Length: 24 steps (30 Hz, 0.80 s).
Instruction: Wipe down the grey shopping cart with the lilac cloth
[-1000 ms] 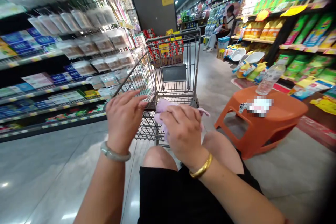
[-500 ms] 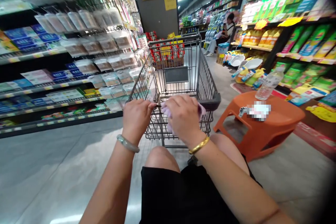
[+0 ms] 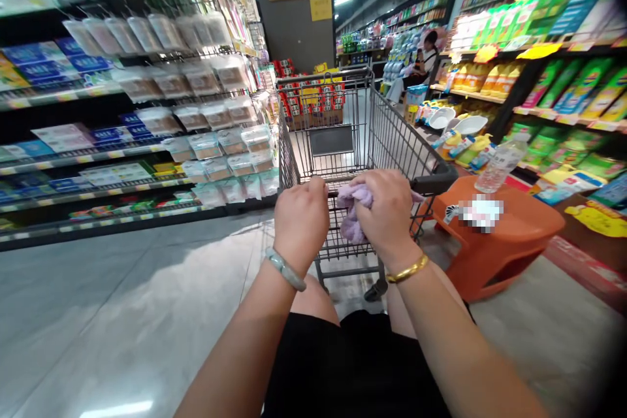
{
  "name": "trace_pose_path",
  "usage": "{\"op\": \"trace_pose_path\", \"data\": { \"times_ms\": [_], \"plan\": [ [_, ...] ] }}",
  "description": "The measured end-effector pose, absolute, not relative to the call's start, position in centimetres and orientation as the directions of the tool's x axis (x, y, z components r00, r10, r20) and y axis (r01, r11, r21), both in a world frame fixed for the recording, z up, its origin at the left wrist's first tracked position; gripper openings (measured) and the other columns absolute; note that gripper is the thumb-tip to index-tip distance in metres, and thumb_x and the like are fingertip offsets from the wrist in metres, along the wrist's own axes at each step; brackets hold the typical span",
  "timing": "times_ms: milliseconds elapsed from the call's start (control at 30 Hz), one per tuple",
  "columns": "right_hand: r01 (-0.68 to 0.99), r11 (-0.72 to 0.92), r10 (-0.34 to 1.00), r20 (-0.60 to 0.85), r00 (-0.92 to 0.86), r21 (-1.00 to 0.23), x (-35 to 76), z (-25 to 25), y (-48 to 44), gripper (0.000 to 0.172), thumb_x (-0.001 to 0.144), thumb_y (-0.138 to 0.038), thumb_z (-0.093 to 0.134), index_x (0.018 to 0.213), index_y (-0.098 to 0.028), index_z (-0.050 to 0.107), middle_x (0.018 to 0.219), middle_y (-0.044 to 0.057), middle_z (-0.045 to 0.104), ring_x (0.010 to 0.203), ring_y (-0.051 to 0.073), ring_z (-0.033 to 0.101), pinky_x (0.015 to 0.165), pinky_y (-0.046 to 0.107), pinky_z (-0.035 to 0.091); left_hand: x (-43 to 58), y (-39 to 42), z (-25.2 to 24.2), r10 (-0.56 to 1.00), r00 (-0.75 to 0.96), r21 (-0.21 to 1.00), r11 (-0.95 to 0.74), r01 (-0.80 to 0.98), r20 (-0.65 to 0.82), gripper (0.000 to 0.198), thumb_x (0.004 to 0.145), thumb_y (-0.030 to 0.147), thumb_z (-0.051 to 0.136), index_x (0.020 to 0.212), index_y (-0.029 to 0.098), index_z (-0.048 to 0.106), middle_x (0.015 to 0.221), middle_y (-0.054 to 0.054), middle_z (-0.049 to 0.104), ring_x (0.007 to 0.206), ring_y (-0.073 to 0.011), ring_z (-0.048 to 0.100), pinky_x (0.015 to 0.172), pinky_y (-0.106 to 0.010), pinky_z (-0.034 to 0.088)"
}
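A dark wire shopping cart [image 3: 396,127] stands straight in front of me. My left hand [image 3: 301,219] is closed round the near bar of the cart, at its left end. A crumpled light purple cloth [image 3: 355,209] is bunched under my right hand [image 3: 385,209], whose fingers wrap over it against the same bar. The palm and the fingertips of my right hand are hidden. A grey panel [image 3: 332,140] is fixed on the cart's far side.
An orange stool [image 3: 519,215] with a clear bottle [image 3: 502,163] stands at the right. Stocked shelves [image 3: 98,160] line the left, with more at the right. A seated person [image 3: 427,59] is farther back.
The near end of the cart has swung to the right. Both hands have moved right, and the cloth has gone along under my right hand and shows more.
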State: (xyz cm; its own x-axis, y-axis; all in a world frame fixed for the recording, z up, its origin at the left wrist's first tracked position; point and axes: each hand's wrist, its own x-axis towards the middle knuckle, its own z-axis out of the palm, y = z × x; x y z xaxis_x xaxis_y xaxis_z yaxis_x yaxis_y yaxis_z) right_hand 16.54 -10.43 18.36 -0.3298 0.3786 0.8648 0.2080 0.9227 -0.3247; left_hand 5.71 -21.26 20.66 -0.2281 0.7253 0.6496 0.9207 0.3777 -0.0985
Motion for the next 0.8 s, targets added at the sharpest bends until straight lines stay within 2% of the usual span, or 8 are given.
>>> {"op": "trace_pose_path", "data": {
  "times_ms": [133,167,233,300,433,567,667,800],
  "plan": [
    [0.190,0.943,0.325,0.878,-0.350,-0.274,16.3,18.4,-11.3,0.018,0.077,-0.012,0.060,0.088,-0.025,0.064,0.093,0.002,0.071,0.095,0.026,0.057,0.085,0.042,0.037,6.0,-22.0,21.5,0.737,-0.283,-0.003,0.360,0.933,0.614,0.022,0.102,0.019,0.041,0.094,0.020,0.061,0.068,-0.005,0.065,0.065,-0.0242,0.063,0.061,-0.036,0.037],
    [0.156,0.957,0.287,0.878,-0.382,-0.245,16.1,18.4,-11.6,0.018,0.077,-0.012,0.061,0.090,-0.025,0.064,0.095,0.002,0.072,0.096,0.026,0.057,0.085,0.042,0.037,5.7,-22.4,21.6,0.727,-0.292,0.022,0.356,0.934,0.621,0.023,0.102,0.019,0.041,0.095,0.020,0.063,0.070,-0.005,0.067,0.068,-0.0247,0.064,0.066,-0.037,0.041],
    [0.085,0.971,0.238,0.882,-0.408,-0.222,15.9,18.2,-12.0,0.019,0.079,-0.012,0.062,0.092,-0.026,0.065,0.098,0.001,0.073,0.098,0.025,0.058,0.086,0.042,0.038,4.7,-23.3,21.3,0.698,-0.271,0.053,0.317,0.947,0.663,0.024,0.104,0.022,0.043,0.100,0.021,0.067,0.081,-0.005,0.072,0.082,-0.0257,0.068,0.090,-0.045,0.046],
    [0.058,0.962,0.271,0.899,-0.343,-0.268,15.7,18.0,-11.9,0.020,0.080,-0.012,0.062,0.093,-0.026,0.066,0.100,0.001,0.073,0.100,0.025,0.059,0.089,0.042,0.040,3.4,-23.9,20.7,0.669,-0.229,0.105,0.221,0.970,0.707,0.024,0.105,0.029,0.046,0.102,0.023,0.069,0.097,-0.004,0.076,0.099,-0.0251,0.068,0.115,-0.054,0.032],
    [0.063,0.939,0.344,0.919,-0.194,-0.338,14.5,17.0,-12.3,0.017,0.084,-0.016,0.063,0.096,-0.026,0.067,0.103,0.003,0.072,0.105,0.026,0.059,0.094,0.044,0.041,1.5,-24.2,19.6,0.673,-0.201,0.223,0.055,0.973,0.712,0.029,0.106,0.030,0.044,0.097,0.020,0.070,0.096,-0.006,0.076,0.094,-0.0218,0.066,0.114,-0.046,0.040],
    [-0.012,0.998,0.059,0.960,-0.274,-0.065,12.9,14.3,-13.1,0.022,0.091,-0.018,0.061,0.109,-0.030,0.067,0.109,0.001,0.074,0.108,0.022,0.058,0.096,0.042,0.038,1.2,-24.1,19.6,0.662,-0.203,0.279,-0.010,0.960,0.722,0.029,0.105,0.028,0.043,0.098,0.021,0.070,0.097,-0.004,0.076,0.094,-0.0201,0.067,0.117,-0.044,0.039],
    [-0.022,0.990,-0.142,0.936,-0.323,0.143,12.8,12.7,-12.6,0.020,0.094,-0.019,0.062,0.107,-0.033,0.067,0.108,-0.004,0.075,0.106,0.018,0.058,0.097,0.038,0.037,1.4,-24.3,19.7,0.648,-0.226,0.337,-0.050,0.940,0.727,0.030,0.105,0.026,0.041,0.101,0.021,0.071,0.102,-0.003,0.077,0.098,-0.0185,0.067,0.118,-0.043,0.037],
    [0.003,0.976,-0.206,0.927,-0.312,0.218,12.9,13.6,-12.4,0.012,0.094,-0.021,0.065,0.101,-0.030,0.068,0.108,-0.003,0.075,0.110,0.017,0.056,0.097,0.037,0.037,1.3,-24.5,19.7,0.641,-0.246,0.364,-0.056,0.930,0.727,0.035,0.104,0.029,0.037,0.097,0.022,0.070,0.100,-0.002,0.076,0.097,-0.0189,0.066,0.118,-0.044,0.038]
  ]
}}
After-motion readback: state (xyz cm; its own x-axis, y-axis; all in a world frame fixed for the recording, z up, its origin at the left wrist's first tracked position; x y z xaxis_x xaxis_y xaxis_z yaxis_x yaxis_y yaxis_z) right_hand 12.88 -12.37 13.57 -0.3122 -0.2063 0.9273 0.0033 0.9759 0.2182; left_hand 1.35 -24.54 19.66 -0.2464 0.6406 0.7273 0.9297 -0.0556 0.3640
